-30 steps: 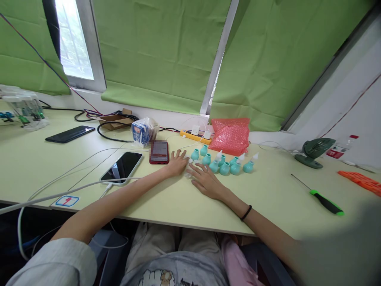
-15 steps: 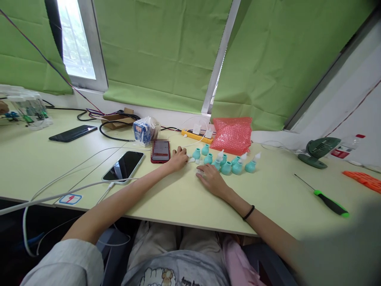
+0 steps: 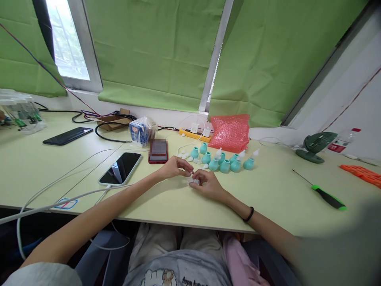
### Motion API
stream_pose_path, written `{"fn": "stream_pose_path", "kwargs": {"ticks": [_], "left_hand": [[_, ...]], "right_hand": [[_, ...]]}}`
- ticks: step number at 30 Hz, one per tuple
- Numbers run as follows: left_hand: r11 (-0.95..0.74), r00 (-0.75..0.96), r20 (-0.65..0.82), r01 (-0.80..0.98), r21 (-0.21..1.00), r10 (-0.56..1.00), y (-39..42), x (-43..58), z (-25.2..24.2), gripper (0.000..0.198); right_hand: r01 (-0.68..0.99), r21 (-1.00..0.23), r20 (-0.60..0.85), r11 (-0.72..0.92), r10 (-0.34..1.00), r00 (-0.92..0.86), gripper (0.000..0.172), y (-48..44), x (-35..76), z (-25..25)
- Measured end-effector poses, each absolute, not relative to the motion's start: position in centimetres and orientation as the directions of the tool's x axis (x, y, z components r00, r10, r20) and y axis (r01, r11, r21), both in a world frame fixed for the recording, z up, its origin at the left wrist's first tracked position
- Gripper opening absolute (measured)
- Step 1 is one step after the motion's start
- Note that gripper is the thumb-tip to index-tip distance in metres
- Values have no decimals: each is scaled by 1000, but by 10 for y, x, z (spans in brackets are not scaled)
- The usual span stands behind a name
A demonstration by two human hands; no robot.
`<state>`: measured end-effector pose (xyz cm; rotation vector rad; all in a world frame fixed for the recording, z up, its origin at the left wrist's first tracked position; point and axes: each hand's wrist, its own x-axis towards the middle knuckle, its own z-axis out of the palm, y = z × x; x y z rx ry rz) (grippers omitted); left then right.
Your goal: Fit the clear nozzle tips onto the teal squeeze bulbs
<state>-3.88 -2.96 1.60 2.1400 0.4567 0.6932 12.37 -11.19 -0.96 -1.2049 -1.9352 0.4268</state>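
Note:
My left hand (image 3: 174, 167) has thumb and fingers pinched on a small white piece (image 3: 191, 174), too small to name exactly. Facing it, my right hand (image 3: 210, 186) grips a clear plastic piece (image 3: 193, 181) low over the table. The two hands nearly touch at the fingertips. Just beyond them stand several teal squeeze bulbs (image 3: 224, 166), most with open necks. White pointed nozzles sit on some, such as the bulb (image 3: 249, 164) at the right end. Small white and clear parts (image 3: 190, 159) lie beside the left bulbs, and a loose white nozzle (image 3: 205, 166) rests nearer.
A red phone (image 3: 158, 155) and a white-edged phone (image 3: 120, 169) with its cable lie to the left. Behind are a wrapped blue box (image 3: 139, 133), a yellow power strip (image 3: 195, 136) and a pink bubble-wrap bag (image 3: 229, 133). A screwdriver (image 3: 327, 198) and green fan (image 3: 317, 146) are right.
Both hands have drawn back from the loose parts and come together nearer me. My left hand has picked up a small white piece. The clear piece stays in my right hand.

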Motion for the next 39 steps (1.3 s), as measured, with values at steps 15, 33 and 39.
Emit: {"fn": "stream_pose_path", "kwargs": {"ticks": [15,33,39], "left_hand": [[-530,783,296,50,847,547,-43,-39,19,16],[-621,819,306,77,780,486,-37,-41,15,27],[-607,818,293,84,790,495,-37,-41,15,30]], "right_hand": [[373,-850,336,371,928,-159,23,-104,128,-15],[304,-893,301,332,943,-146,27,-103,129,-13],[299,-896,297,327,944,-142,26,-102,128,-13]]}}
